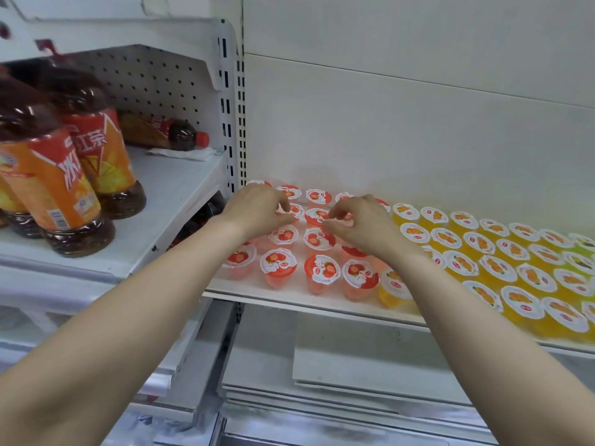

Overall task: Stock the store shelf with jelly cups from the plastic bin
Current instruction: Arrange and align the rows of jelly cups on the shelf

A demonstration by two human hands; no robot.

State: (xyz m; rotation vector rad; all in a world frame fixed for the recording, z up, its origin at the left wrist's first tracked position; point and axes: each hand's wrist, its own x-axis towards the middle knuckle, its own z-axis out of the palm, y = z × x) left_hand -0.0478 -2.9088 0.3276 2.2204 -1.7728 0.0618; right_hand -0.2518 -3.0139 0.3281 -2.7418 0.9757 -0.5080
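Red strawberry jelly cups (278, 263) stand in rows on the left part of the white shelf (289, 297). Orange jelly cups (497, 268) fill the rows to their right. My left hand (254, 209) reaches over the back rows, and its curled fingers grip a red cup (294, 210). My right hand (362, 222) hovers beside it, pinching the rim of another red cup (315, 216) between thumb and forefinger. The plastic bin is out of view.
Large iced tea bottles (48, 175) stand on the neighbouring shelf at left, and one bottle (167, 132) lies on its side behind them. A few green cups (579, 262) sit at the far right. Flat white boards (354, 365) are stacked below the shelf.
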